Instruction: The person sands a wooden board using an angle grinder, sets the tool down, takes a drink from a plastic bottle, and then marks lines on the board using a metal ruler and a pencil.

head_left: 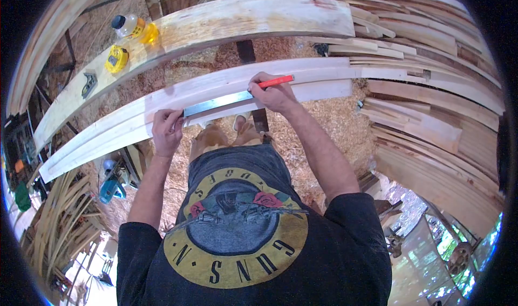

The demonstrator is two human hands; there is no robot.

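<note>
A straight metal ruler (218, 102) lies along a long pale wooden beam (189, 82). At the ruler's left end, my left hand (167, 131) is closed, its fingertips pinched together there. My right hand (272, 97) is closed round a flat red carpenter's pencil (277, 81), whose rear end sticks out to the right. This hand also rests by the ruler's right end, and its fingers hide the pencil's tip.
A second thick beam (243, 20) lies beyond, carrying a yellow tape measure (116, 59), a bottle of yellow liquid (141, 32) and a small block plane (89, 84). Boards (421, 120) are stacked right. Shavings (318, 139) cover the floor; a blue power tool (112, 190) stands lower left.
</note>
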